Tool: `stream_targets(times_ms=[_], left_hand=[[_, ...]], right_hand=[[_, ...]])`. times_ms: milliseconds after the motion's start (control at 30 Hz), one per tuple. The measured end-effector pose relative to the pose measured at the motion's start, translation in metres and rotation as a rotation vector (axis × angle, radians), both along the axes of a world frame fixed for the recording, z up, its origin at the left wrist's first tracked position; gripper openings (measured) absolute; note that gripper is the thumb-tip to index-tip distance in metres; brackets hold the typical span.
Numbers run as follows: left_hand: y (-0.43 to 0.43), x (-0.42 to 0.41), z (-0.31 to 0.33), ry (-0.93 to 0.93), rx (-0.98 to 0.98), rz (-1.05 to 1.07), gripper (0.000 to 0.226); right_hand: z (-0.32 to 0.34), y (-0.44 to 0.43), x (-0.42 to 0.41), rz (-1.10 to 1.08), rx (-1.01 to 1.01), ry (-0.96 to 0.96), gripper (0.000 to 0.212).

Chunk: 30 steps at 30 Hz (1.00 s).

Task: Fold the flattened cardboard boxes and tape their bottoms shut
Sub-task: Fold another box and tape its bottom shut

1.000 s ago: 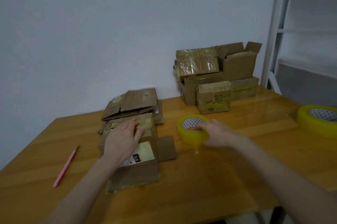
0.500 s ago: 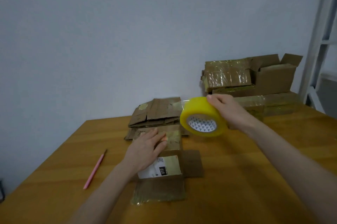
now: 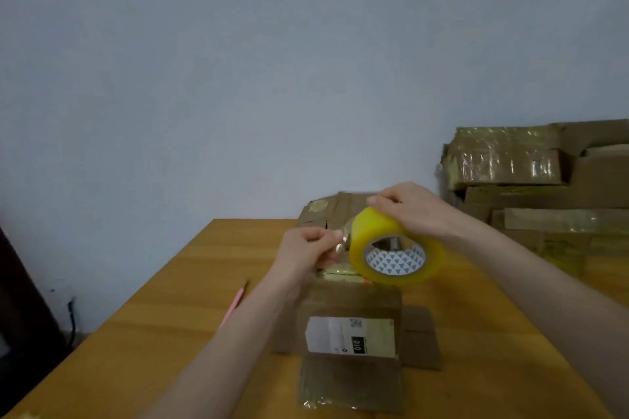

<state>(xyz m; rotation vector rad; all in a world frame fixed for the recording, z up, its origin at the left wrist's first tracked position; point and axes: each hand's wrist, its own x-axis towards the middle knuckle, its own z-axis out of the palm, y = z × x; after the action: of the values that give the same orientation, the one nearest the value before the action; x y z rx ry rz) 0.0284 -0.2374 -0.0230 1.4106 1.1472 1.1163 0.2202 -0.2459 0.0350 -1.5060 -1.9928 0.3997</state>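
Gripping yellow tape roll (image 3: 396, 248) w/ right hand (image 3: 413, 210), left hand (image 3: 306, 250) fingers (image 3: 335, 235) pinching its loose end, above flattened box (image 3: 350, 337).

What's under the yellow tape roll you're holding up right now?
Below the yellow tape roll, held up by the right hand, lies the flattened brown cardboard box with a white label. Its far end is hidden by the roll and left hand.

Your wooden table (image 3: 170, 333) carries a flattened brown cardboard box with a white label (image 3: 352, 343) in front of you, a thin pink pencil (image 3: 235, 302) to its left, and stacked, taped cardboard boxes (image 3: 531, 193) at far right.
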Motion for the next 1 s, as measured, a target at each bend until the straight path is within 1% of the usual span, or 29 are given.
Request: stream_targets(times_ms=[67, 100, 133, 200, 267, 367, 433, 533, 700, 767, 867, 1000], left_hand=[[0.006, -0.002, 0.000, -0.024, 0.020, 0.061, 0.021], [0.010, -0.005, 0.001, -0.026, 0.028, 0.097, 0.021], [0.013, -0.009, 0.000, -0.013, 0.036, 0.129, 0.023], [0.017, -0.019, -0.004, 0.046, 0.060, 0.179, 0.026], [0.017, -0.024, -0.011, 0.109, 0.090, 0.209, 0.031], [0.019, -0.028, -0.020, 0.161, 0.100, 0.247, 0.036], [0.022, -0.036, -0.024, 0.179, 0.084, 0.293, 0.038], [0.024, -0.053, -0.029, 0.195, 0.066, 0.318, 0.039], [0.019, -0.065, -0.042, 0.232, 0.020, 0.303, 0.040], [0.017, -0.068, -0.049, 0.238, -0.006, 0.306, 0.039], [0.015, -0.068, -0.056, 0.264, -0.030, 0.291, 0.037], [0.012, -0.051, -0.074, 0.328, -0.051, 0.280, 0.035]], right_hand=[[0.001, 0.001, 0.006, 0.030, -0.061, 0.013, 0.030], [0.000, 0.000, 0.010, 0.057, -0.122, 0.036, 0.034], [-0.004, -0.001, 0.016, 0.090, -0.189, 0.082, 0.043], [-0.017, -0.002, 0.022, 0.139, -0.275, 0.172, 0.055], [-0.030, -0.002, 0.023, 0.129, -0.255, 0.250, 0.056], [-0.033, 0.001, 0.015, 0.114, -0.168, 0.316, 0.046], [-0.028, 0.004, 0.010, 0.120, -0.115, 0.296, 0.039], [-0.020, 0.008, 0.002, 0.104, -0.073, 0.249, 0.036], [-0.008, 0.012, -0.015, 0.048, -0.027, 0.051, 0.047], [-0.004, 0.014, -0.020, 0.038, -0.033, -0.004, 0.047], [-0.001, 0.018, -0.025, 0.046, -0.069, -0.091, 0.057], [-0.007, 0.017, -0.029, 0.042, -0.081, -0.096, 0.060]])
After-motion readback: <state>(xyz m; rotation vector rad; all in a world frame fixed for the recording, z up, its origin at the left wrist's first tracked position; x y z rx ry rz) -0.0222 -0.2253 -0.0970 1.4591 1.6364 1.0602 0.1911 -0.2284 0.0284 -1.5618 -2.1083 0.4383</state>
